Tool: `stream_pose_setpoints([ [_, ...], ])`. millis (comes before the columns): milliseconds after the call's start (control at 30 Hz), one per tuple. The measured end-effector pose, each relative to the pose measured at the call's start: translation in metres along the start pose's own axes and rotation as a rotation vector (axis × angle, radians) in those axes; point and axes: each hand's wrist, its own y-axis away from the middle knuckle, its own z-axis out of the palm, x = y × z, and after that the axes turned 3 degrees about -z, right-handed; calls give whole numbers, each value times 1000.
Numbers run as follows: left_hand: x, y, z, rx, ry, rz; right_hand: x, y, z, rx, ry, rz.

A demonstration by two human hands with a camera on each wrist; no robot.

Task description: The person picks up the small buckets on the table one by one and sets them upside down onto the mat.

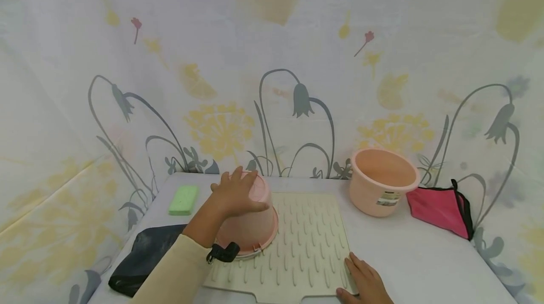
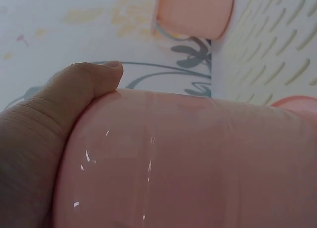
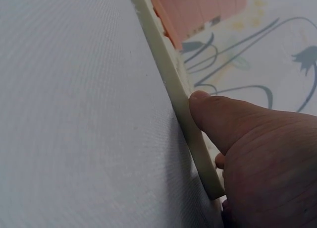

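A pink bucket (image 1: 248,231) stands upside down on a cream ridged washboard (image 1: 306,242), its rim and wire handle low on the board. My left hand (image 1: 235,195) grips the bucket by its upturned base, fingers spread over the top and thumb down the near right side. The left wrist view shows that thumb bent against the smooth pink wall (image 2: 188,158). At the washboard's near right corner lies my right hand (image 1: 365,280), its fingers along the right side and its thumb at the front edge. In the right wrist view the thumb touches the board's edge (image 3: 171,89).
A peach basin (image 1: 371,195) stands upright at the back right, beside a red pouch with black trim (image 1: 442,212). To the left are a green block (image 1: 183,200) and a folded dark cloth or bag (image 1: 146,252). A flower-printed curtain (image 1: 272,49) hangs behind the white table (image 1: 403,257).
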Motion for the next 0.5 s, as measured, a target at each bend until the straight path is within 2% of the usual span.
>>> stream_pose_setpoints([
  [100, -1, 0, 3, 70, 20, 1, 1, 0, 0, -6, -9, 14],
  [233, -3, 4, 10, 222, 41, 25, 1, 0, 0, -3, -13, 7],
  [367, -9, 14, 17, 371, 110, 114, 2, 0, 1, 1, -15, 2],
  [500, -18, 27, 26, 448, 226, 168, 2, 0, 1, 0, -9, 3],
])
